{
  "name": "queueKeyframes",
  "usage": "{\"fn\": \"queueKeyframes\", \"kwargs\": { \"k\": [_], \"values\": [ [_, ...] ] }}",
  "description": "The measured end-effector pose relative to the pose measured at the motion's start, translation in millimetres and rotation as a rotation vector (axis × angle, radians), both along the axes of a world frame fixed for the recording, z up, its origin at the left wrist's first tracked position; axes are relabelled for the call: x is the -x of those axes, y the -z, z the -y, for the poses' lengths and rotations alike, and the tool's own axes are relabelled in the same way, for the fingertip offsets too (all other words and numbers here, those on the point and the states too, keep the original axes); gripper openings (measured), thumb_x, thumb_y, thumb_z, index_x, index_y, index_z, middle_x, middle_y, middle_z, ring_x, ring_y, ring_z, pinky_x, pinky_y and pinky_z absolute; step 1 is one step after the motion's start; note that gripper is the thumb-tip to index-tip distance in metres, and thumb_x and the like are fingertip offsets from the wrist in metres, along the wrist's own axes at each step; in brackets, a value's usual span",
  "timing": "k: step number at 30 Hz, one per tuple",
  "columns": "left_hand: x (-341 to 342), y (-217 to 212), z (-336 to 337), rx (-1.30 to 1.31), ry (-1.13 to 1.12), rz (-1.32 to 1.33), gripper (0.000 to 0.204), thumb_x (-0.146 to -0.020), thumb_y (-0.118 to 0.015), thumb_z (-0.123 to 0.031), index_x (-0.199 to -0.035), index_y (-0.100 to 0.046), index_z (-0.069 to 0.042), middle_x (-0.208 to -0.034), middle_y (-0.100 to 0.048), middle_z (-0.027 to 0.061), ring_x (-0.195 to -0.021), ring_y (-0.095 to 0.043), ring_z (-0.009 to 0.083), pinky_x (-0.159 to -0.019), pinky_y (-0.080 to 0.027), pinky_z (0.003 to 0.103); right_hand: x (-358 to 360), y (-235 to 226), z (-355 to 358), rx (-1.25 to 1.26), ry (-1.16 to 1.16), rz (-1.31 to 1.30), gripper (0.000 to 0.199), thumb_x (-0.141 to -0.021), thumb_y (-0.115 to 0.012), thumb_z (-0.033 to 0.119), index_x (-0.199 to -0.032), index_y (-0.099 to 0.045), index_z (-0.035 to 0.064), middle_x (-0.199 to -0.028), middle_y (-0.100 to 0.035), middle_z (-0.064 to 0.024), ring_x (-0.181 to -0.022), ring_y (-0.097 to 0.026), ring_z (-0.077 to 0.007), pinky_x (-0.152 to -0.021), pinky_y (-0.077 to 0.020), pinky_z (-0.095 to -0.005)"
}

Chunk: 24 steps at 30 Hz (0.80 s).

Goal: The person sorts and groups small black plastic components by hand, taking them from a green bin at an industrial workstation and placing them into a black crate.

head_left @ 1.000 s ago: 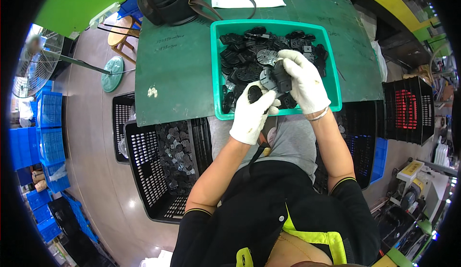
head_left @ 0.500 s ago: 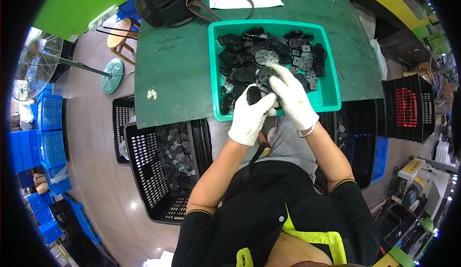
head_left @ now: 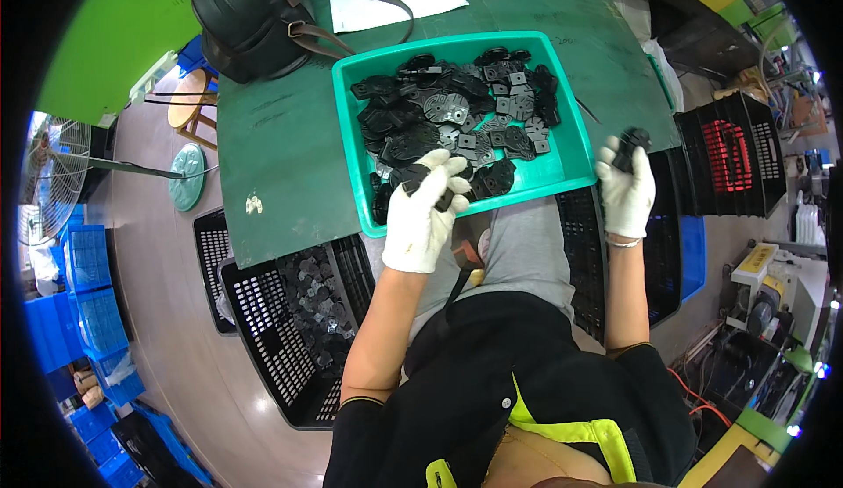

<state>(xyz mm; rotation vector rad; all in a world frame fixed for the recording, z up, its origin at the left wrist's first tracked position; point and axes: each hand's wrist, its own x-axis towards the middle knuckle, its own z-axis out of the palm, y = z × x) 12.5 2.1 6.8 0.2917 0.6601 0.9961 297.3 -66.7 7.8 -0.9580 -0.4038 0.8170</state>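
Observation:
Both my hands wear white gloves. My left hand (head_left: 421,216) is over the near left rim of a teal plastic tray (head_left: 582,150), its fingers curled on a dark flat part (head_left: 445,197) that they partly hide. Out past the tray's right side, above the black crate below the table edge, my right hand (head_left: 627,191) grips a black plastic part (head_left: 630,147) at its fingertips. Inside the tray lies a heap of black plastic parts (head_left: 446,108), some rounded, some small and square with holes.
A green table (head_left: 290,159) bears the tray, a black leather bag (head_left: 250,23) and a white sheet (head_left: 421,1). Low at left stands a black crate (head_left: 272,339) of dark parts; another black crate (head_left: 659,251) is at right, beside a stacked one (head_left: 733,154). A fan (head_left: 57,176) stands far left.
My hands have parted: the right one moved right, out of the tray, carrying a black part. My left hand shifted slightly left and down. The view has turned, so the tray appears further left.

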Motion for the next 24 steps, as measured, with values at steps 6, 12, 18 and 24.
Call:
{"fn": "queueKeyframes", "kwargs": {
  "k": [6,12,18,24],
  "values": [
    [1.9,1.1,-3.9,0.015,0.051,0.121,0.038,-0.091,-0.062,-0.025,-0.120,-0.051,-0.002,-0.108,-0.060,0.0152,-0.081,-0.059,0.0161,-0.064,-0.049,0.027,-116.5,125.6,87.7,0.247,0.476,-0.476,0.035,-0.095,-0.054,0.026,-0.113,-0.055,-0.0040,-0.107,-0.060,-0.0192,-0.092,-0.062,-0.0286,-0.071,-0.0556,-0.0360],
    [-1.5,-0.4,-7.0,0.051,0.086,0.202,0.050,-0.096,-0.047,-0.043,-0.120,-0.049,0.000,-0.109,-0.059,0.0190,-0.080,-0.058,0.0201,-0.065,-0.049,0.029,-139.0,156.0,117.0,0.788,0.653,0.663,0.034,-0.093,-0.057,0.027,-0.111,-0.057,-0.0017,-0.107,-0.061,-0.0134,-0.092,-0.062,-0.0208,-0.084,-0.0493,-0.0282],
    [11.7,1.6,-8.1,0.127,0.075,0.333,0.069,-0.091,-0.044,-0.058,-0.122,-0.047,0.003,-0.113,-0.055,0.0238,-0.081,-0.057,0.0254,-0.066,-0.048,0.035,16.6,-22.5,-0.2,0.430,0.162,1.542,0.017,-0.087,-0.061,0.015,-0.099,-0.063,0.0030,-0.088,-0.066,-0.0146,-0.076,-0.065,-0.0269,-0.070,-0.0512,-0.0345],
    [9.7,0.7,-7.3,0.116,0.074,0.350,0.065,-0.092,-0.043,-0.057,-0.122,-0.047,0.002,-0.112,-0.056,0.0233,-0.080,-0.057,0.0245,-0.066,-0.048,0.034,52.1,-11.1,-64.5,0.938,-0.471,1.790,0.043,-0.082,-0.067,0.034,-0.104,-0.048,0.0021,-0.091,-0.065,-0.0205,-0.083,-0.064,-0.0364,-0.073,-0.0515,-0.0445]
  ]
}}
